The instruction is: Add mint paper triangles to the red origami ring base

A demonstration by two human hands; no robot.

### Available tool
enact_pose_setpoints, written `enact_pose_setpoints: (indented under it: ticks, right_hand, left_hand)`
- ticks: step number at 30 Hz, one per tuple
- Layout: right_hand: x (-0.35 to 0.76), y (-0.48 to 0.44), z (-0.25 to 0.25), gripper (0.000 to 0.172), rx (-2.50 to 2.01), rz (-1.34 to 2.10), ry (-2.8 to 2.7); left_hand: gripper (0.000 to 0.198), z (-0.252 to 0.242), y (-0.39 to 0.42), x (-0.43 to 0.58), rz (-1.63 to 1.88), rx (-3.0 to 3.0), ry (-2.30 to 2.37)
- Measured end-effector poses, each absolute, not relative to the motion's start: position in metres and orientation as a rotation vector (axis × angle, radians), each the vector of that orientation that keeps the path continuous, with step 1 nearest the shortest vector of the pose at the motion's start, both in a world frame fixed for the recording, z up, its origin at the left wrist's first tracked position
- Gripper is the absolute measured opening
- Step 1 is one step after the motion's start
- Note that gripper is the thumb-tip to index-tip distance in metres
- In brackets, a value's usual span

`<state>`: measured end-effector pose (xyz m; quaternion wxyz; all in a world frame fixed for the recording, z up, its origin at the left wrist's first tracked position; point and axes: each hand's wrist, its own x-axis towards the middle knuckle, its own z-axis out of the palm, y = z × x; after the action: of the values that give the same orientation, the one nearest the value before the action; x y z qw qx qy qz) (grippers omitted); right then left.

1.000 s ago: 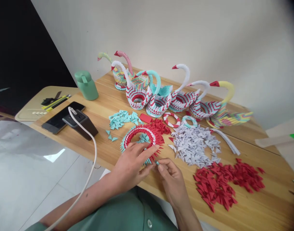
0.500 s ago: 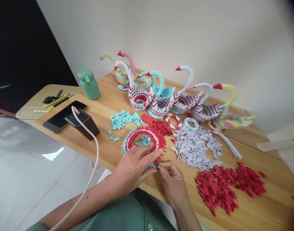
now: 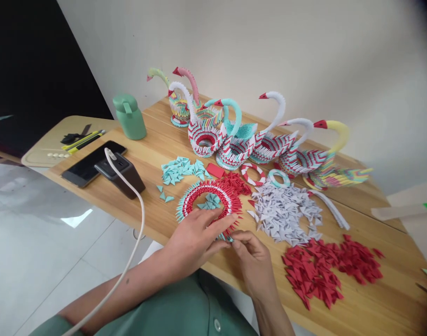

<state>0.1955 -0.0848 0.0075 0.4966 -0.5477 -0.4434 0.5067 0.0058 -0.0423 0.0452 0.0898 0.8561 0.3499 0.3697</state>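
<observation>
Your left hand [image 3: 197, 233] lies over the near side of a round red, white and turquoise ring of folded paper [image 3: 208, 186], fingers partly spread across its rim and thumb low at the outer edge, so that it has hold of the ring at the front of the wooden desk [image 3: 166, 144]. Your right hand [image 3: 253, 261] is closed to a pinch, thumb against forefinger, on a small turquoise folded-paper piece [image 3: 230, 239] at the ring's near edge, just beside your left thumb; you cannot tell from here whether that piece is joined to the ring. Through the ring's opening you see loose turquoise paper triangles [image 3: 210, 201]. Behind it you have a heap of turquoise paper triangles [image 3: 180, 170], a flat red rectangular block [image 3: 215, 170] and a small heap of red paper pieces [image 3: 237, 183]. To the right of the ring you have a broad heap of white paper triangles [image 3: 286, 212], with a big spread of red paper triangles [image 3: 314, 273] nearer you. Along the back stands a row of multicoloured folded-paper swans [image 3: 236, 151], and at your far left a green lidded bottle [image 3: 131, 119]
</observation>
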Motion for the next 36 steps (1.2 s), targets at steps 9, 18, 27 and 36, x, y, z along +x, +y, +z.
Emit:
enact_pose_setpoints:
  ticks: [9,18,27,36]
  right_hand:
    - [0.187,-0.085,0.018,0.021,-1.441,1.119,-1.073]
    - [0.179,-0.081,0.026,0.028,-1.404,1.200,-1.005]
    - [0.175,-0.075,0.030,0.031,-1.415,1.289,-1.067]
    - [0.167,-0.075,0.028,0.031,-1.434,1.221,-1.095]
  left_hand:
    - [0.035,0.044,-0.044,0.010,1.106,2.567,1.063]
    - [0.034,0.036,-0.044,0.011,1.068,2.554,1.128]
    - [0.031,0.032,-0.041,0.009,1.128,2.606,1.085]
    - [0.033,0.029,-0.043,0.010,1.091,2.644,1.102]
